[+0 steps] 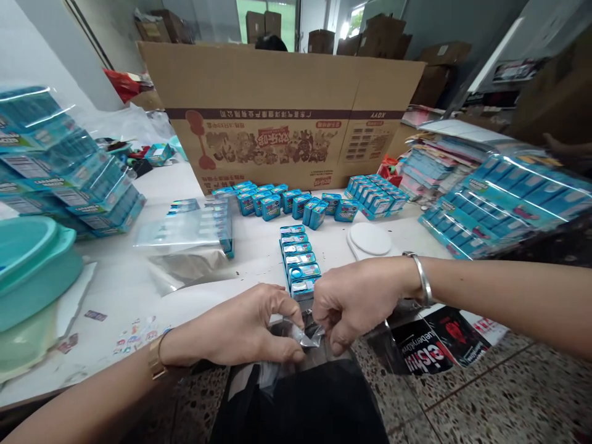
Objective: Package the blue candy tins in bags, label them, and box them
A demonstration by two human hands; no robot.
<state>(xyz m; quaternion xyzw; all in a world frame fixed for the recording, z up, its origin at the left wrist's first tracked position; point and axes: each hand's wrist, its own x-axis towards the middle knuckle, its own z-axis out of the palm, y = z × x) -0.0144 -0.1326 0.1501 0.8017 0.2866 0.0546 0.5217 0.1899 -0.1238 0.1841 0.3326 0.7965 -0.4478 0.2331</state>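
My left hand [250, 327] and my right hand [358, 305] meet over my lap at the table's front edge. Between them is a clear plastic bag [303, 336], with its film bunched in the fingers of both hands. Just beyond lies a row of small blue boxes [300, 254], set one behind another on the white table. The near end of that row is partly covered by my right hand. A white round-topped device [370, 238] sits behind my right wrist. Left of the row, a stack of clear bags [185, 237] lies over more blue boxes.
Loose blue boxes [272, 206] stand before a large cardboard carton [277, 86]. Wrapped blue packs are piled at left [69, 166] and right [504, 197]. Turquoise basins [37, 265] stand at the left edge. Black printed packaging [439, 339] hangs below my right forearm.
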